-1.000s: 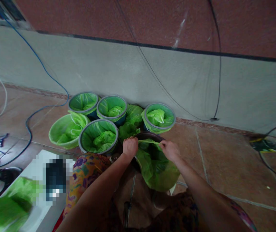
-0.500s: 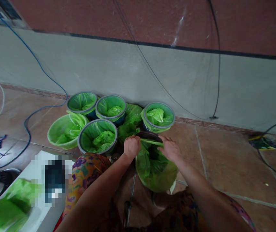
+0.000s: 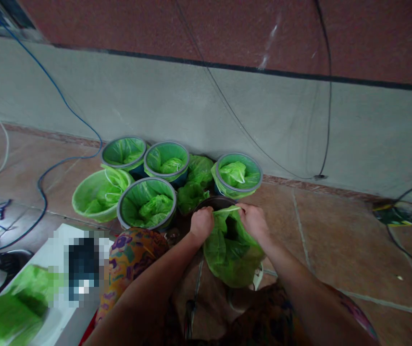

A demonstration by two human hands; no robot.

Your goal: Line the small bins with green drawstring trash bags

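Between my knees, a thin green plastic bag (image 3: 232,262) hangs over the near side of a dark round bin (image 3: 216,202). My left hand (image 3: 202,224) is closed on the left part of the bag's mouth. On the right, my right hand (image 3: 253,221) grips the other part of it, so the edge is stretched between the two hands. Most of the bin is hidden behind the bag and my hands. Just beyond them stands a grey-rimmed bin (image 3: 237,156) lined with a green bag. Loose green bags (image 3: 199,170) lie to its left.
Several more lined bins, such as a grey-rimmed one (image 3: 174,194) and a pale green one (image 3: 77,204), stand to the left by the wall (image 3: 155,101). Green bags (image 3: 9,312) lie on a white surface (image 3: 67,327) at lower left. A blue cable (image 3: 56,89) crosses the floor.
My right hand has drawn its side of the bag's edge slightly upward and my left hand has shifted a little right and down. The bins stay where they were.
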